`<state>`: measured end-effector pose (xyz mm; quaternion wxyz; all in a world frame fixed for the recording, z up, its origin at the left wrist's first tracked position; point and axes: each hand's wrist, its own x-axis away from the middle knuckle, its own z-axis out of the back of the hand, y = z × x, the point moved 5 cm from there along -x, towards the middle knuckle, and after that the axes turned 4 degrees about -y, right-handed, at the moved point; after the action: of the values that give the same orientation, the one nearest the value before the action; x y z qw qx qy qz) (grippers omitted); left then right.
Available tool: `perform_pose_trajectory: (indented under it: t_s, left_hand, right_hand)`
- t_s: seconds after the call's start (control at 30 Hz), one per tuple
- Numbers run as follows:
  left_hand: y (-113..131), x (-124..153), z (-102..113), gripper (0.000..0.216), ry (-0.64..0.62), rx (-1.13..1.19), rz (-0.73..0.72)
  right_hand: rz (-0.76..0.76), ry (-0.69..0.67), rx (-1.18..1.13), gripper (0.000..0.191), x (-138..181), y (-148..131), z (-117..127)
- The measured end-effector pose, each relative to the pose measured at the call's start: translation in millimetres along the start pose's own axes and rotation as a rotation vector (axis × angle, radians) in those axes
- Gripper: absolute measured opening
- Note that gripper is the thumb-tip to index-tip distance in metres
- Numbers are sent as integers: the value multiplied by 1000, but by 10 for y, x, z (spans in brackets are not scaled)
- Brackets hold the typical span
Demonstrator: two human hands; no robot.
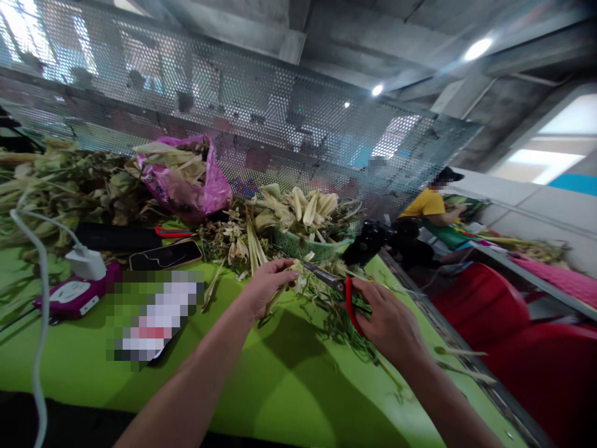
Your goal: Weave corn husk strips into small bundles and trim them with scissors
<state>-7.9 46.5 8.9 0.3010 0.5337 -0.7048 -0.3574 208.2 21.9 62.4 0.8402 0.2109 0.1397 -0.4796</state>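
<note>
My left hand (268, 287) is closed around a small piece of pale dried husk (301, 277), held a little above the green table. In my right hand (387, 317) is a pair of scissors (349, 305) with red handles, my fingers through the loops. The scissors' dark blades point left and reach the husk piece near my left fingertips; I cannot tell whether they touch it. Thin green and brown trimmings (336, 326) lie on the table below my hands. Just beyond them sits a green basket (305, 247) heaped with pale husks (310, 206).
A pink plastic bag (186, 186) of husks and a pile of dried leaves (69, 180) line the back. At left are a dark phone (165, 255), a purple power strip (81, 292) and a white cable (41, 311). Red chairs (480, 298) and a person in yellow (426, 205) are at right.
</note>
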Motion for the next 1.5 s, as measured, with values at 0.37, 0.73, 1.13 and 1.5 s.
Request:
perform_pose_trajectory:
  t_s: [0.37, 0.73, 1.13, 1.5]
  left_hand:
    - [35, 45, -29, 28, 23, -116, 3]
    - [-4, -17, 49, 32, 52, -100, -43]
    - [3, -27, 43, 33, 24, -33, -70]
    - [-19, -26, 66, 35, 24, -105, -70]
  right_hand:
    - [26, 11, 22, 34, 13, -60, -66]
    - [-64, -64, -65, 35, -25, -39, -35]
    - [-51, -77, 15, 41, 21, 21, -42]
    - [-39, -18, 21, 36, 7, -13, -2]
